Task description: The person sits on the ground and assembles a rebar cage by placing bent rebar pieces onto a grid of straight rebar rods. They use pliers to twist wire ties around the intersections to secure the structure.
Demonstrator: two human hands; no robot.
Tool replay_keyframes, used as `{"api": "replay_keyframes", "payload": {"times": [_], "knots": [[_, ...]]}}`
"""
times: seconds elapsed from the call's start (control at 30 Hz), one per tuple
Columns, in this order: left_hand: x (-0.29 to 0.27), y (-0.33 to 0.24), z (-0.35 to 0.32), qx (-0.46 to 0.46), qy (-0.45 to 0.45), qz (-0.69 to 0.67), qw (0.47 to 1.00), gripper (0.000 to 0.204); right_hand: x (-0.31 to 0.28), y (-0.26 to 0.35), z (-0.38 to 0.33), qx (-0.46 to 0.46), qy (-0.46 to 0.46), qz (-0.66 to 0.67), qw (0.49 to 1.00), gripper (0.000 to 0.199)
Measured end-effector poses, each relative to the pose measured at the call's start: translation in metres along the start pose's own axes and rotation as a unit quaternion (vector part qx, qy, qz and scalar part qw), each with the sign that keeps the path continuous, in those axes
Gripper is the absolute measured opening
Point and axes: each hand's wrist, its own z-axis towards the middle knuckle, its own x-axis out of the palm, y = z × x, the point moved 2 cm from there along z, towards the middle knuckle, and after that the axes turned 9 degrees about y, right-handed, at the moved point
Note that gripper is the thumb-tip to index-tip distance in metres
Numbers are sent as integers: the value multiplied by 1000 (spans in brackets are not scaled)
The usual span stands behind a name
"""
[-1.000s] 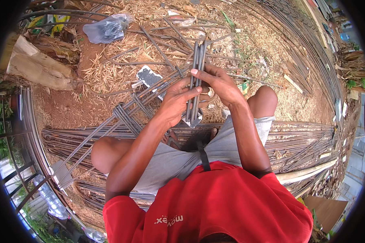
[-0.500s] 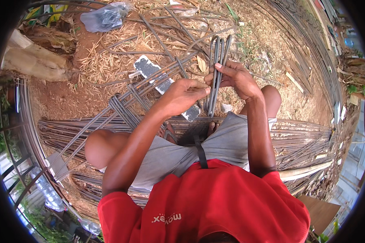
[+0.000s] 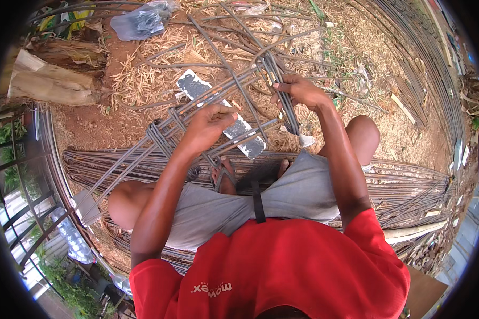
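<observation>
My right hand [image 3: 300, 91] is closed round a bundle of narrow steel stirrups [image 3: 286, 103], held at the far ends of several long rebar rods [image 3: 218, 95]. Whether the rods pass through these loops, I cannot tell. My left hand [image 3: 212, 126] is over the rods, left of the bundle, with thumb and fingers pinched together; anything between them is too small to see. More stirrups [image 3: 162, 137] hang clustered on the rods to its left. A larger squarish stirrup [image 3: 241, 90] stands tilted between my hands.
Beneath the rods lies a worn black-and-white board [image 3: 199, 87]. Long rebar [image 3: 388, 178] is stacked across the ground under my legs. Loose bent rods [image 3: 197, 65] lie ahead on dry straw, near a plastic bag [image 3: 143, 22]. A cut trunk [image 3: 50, 80] is at left.
My left hand has moved left, away from the stirrup bundle. My right hand has tilted the bundle and brought it to the rod ends. The squarish stirrup now shows between my hands.
</observation>
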Motion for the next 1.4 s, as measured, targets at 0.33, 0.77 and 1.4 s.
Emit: {"api": "replay_keyframes", "payload": {"times": [0.33,0.77,1.4], "knots": [[45,28,50,-22,-35,-230,972,35,67,-2,40,-87,32,-152,984,42],[70,56,78,-6,-28,-390,920,36,71,4,17,-146,-136,-196,960,32],[66,26,37,-1,-111,-363,925,35,87,19,-6,-102,-55,206,972,23]]}}
